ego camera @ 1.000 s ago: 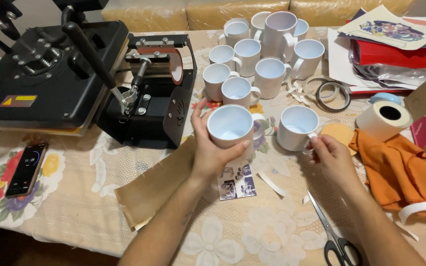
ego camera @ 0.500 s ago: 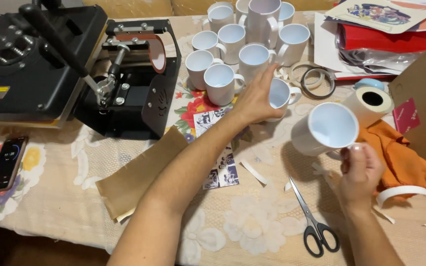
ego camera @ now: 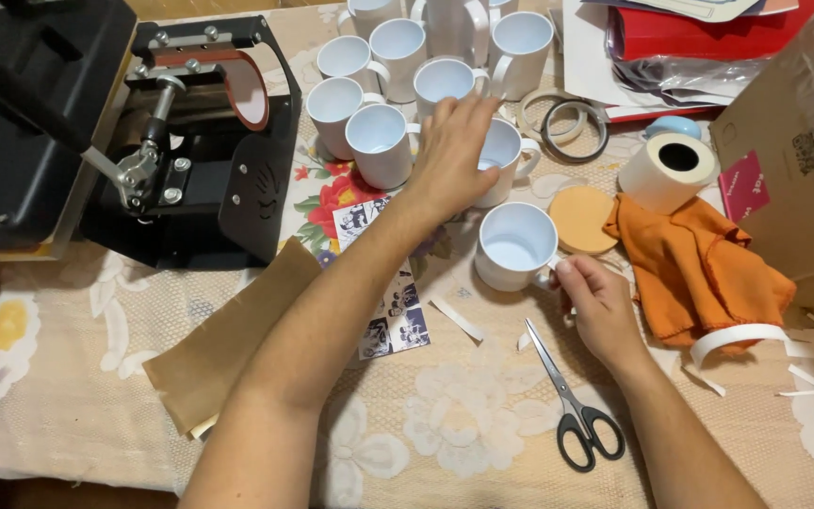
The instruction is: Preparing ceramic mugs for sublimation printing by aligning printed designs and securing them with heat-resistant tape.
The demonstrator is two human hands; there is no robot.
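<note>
On table — hands (ego camera: 454, 151) (ego camera: 595, 302) gripping white mugs (ego camera: 515, 247)

warm indoor light, soft shadows — sharp focus (slight edge distortion)
</note>
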